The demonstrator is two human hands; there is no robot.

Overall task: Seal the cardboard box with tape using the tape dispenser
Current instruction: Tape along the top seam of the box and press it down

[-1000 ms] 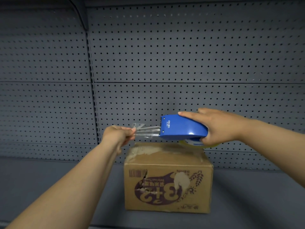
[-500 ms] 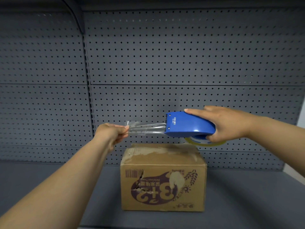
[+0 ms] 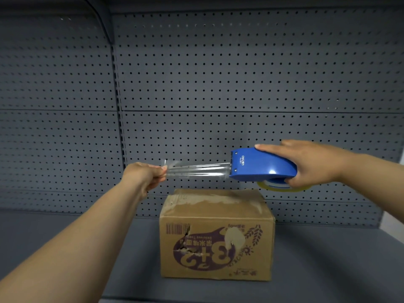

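Note:
A brown cardboard box (image 3: 216, 239) with a purple print stands on the grey shelf, its flaps down and its front torn at the left. Above it my right hand (image 3: 306, 164) grips a blue tape dispenser (image 3: 262, 167) holding a yellowish roll. A strip of clear tape (image 3: 196, 170) stretches level from the dispenser's mouth to my left hand (image 3: 144, 177), which pinches the free end. Both hands hang in the air above the box, and the tape does not touch it.
A grey pegboard wall (image 3: 218, 84) rises right behind the box. The grey shelf floor (image 3: 328, 270) spreads to both sides of the box. A vertical upright (image 3: 119, 127) divides the back panels at the left.
The dispenser has moved right and my left hand slightly left, so the pulled-out strip of tape has grown longer. The box has stayed in place.

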